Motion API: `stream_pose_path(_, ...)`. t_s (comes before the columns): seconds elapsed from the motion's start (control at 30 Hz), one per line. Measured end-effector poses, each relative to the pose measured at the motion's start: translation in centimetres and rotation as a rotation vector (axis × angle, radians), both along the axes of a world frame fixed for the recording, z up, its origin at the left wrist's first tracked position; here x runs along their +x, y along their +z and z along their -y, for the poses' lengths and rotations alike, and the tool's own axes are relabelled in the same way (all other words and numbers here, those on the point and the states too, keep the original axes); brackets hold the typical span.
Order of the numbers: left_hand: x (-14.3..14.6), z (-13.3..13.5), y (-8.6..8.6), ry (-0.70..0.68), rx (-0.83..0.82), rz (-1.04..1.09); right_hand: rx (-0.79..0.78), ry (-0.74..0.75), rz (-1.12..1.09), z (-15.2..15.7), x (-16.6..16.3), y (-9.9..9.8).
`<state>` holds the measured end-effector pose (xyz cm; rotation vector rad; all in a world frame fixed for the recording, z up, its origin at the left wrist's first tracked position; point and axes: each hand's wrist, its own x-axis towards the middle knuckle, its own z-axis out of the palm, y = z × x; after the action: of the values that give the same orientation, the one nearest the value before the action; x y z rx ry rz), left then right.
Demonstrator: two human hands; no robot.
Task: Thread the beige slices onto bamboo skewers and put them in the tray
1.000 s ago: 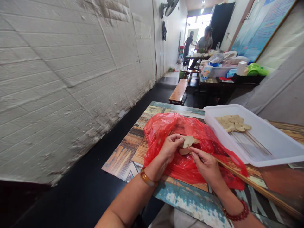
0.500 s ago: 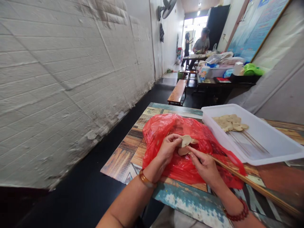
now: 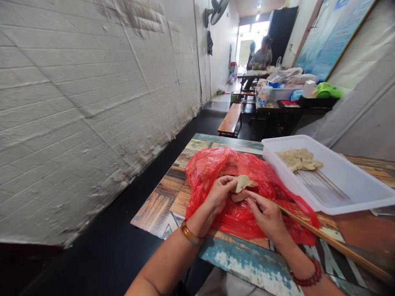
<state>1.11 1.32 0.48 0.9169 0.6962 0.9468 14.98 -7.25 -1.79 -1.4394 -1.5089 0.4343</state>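
Over the red plastic bag (image 3: 212, 164), my left hand (image 3: 219, 193) pinches a flat, pale beige slice of food (image 3: 242, 183) between thumb and fingers. My right hand (image 3: 267, 213) is closed, its fingertips against the lower edge of that slice; it grips a thin skewer, mostly hidden by the hand. More beige slices (image 3: 239, 196) show just beneath, on the bag. A bundle of wooden skewers (image 3: 333, 238) runs from beside my right hand to the lower right. In the white plastic tray (image 3: 367, 181) lie skewered beige slices (image 3: 298, 158), their sticks pointing toward me.
The bag and tray stand on a wood-patterned table (image 3: 160, 201). Beyond it are a wooden bench (image 3: 231, 119) and a dark table (image 3: 268, 107) loaded with bags and containers. Two people stand farther back, one a person in grey (image 3: 263, 57). A white brick-patterned wall (image 3: 92, 102) runs along the left.
The slice in my left hand has tilted slightly against my right fingertips; both hands stay in nearly the same place. In the background, one person has moved right, beside the other.
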Motion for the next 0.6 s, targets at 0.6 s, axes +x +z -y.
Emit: stream_pose_path(0.6,0.18,0.29,0.25,-0.037,0.003,-0.024,-0.1,0.003,-0.003,-0.04,0.14,0.27)
